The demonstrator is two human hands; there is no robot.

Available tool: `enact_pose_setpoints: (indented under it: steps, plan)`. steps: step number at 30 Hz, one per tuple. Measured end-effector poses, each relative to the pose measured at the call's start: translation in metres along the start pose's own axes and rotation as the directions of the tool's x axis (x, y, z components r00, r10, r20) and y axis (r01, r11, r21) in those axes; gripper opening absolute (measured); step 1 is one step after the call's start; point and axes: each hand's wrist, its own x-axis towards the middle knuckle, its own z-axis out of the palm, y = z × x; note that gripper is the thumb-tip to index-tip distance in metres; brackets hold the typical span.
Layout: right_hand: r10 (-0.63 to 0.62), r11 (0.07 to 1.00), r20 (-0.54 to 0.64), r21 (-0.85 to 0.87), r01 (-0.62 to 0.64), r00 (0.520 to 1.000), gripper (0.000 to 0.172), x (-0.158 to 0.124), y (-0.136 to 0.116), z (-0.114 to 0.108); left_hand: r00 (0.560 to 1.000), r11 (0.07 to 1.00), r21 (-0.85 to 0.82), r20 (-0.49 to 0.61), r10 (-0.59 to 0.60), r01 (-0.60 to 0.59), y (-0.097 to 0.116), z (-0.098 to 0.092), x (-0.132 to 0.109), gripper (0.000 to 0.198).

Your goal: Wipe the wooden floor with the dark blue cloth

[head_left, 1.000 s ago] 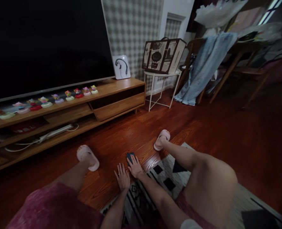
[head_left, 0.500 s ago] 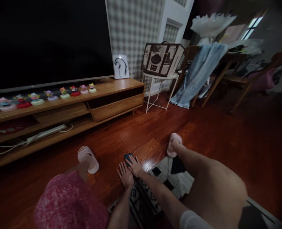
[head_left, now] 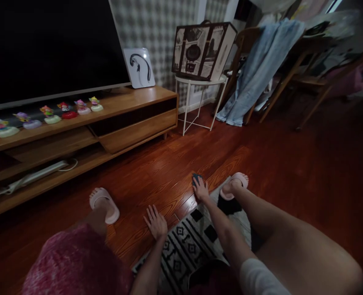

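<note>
My left hand (head_left: 156, 222) lies flat on the reddish wooden floor (head_left: 166, 164) with its fingers spread; nothing is under it that I can see. Further forward and to the right, my right hand (head_left: 202, 191) holds a small dark blue cloth (head_left: 195, 178) pressed against the boards. Part of the cloth is hidden beneath the fingers. A black-and-white patterned rug (head_left: 191, 248) lies under my right forearm, its edge close to both hands.
My feet in pink slippers (head_left: 112, 211) stand either side. A wooden TV cabinet (head_left: 141, 137) with several small figurines (head_left: 51, 116) runs along the left. Ahead, a white side table (head_left: 188, 100) carries a printed case (head_left: 200, 51); jeans (head_left: 257, 73) hang over a chair beside it.
My right hand has slid the cloth forward and to the right, away from my left hand. The left hand stays on the floor, slightly further left. The camera view has shifted.
</note>
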Motion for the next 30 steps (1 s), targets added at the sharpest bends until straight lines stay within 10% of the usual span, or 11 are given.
enact_pose_setpoints:
  steps: [3,6,11,15,19,24,30]
  plan:
    - [0.200,0.980,-0.052,0.012,-0.200,0.978,0.061,-0.003,0.023,-0.002,1.000,1.000,-0.008,0.009,-0.002,0.002,-0.001,-0.001,0.000,0.056]
    - [0.238,0.971,-0.071,0.040,-0.236,0.969,0.063,-0.013,-0.008,0.011,1.000,1.000,-0.017,-0.014,-0.001,0.001,-0.002,0.001,0.001,0.055]
    - [-0.086,0.992,-0.044,0.093,0.090,0.995,0.067,-0.051,-0.106,0.049,0.999,0.999,-0.043,-0.039,0.019,-0.021,-0.004,0.005,0.001,0.055]
    - [-0.404,0.903,-0.032,0.142,0.405,0.914,0.067,-0.074,-0.144,0.058,0.999,0.999,-0.043,-0.038,0.026,-0.028,-0.006,0.005,0.001,0.055]
    - [-0.512,0.849,0.002,0.149,0.506,0.859,0.054,-0.050,-0.113,0.036,0.999,0.999,-0.028,-0.037,0.036,-0.037,-0.007,0.005,0.001,0.055]
    - [-0.054,0.992,-0.056,0.112,0.060,0.997,0.058,0.005,-0.020,-0.001,0.999,0.999,-0.017,-0.035,0.034,-0.034,-0.008,0.008,0.000,0.055]
    - [0.407,0.910,-0.125,0.145,-0.389,0.905,0.062,0.020,0.039,-0.019,0.998,0.999,0.011,-0.054,0.044,-0.044,-0.008,0.013,-0.001,0.056]
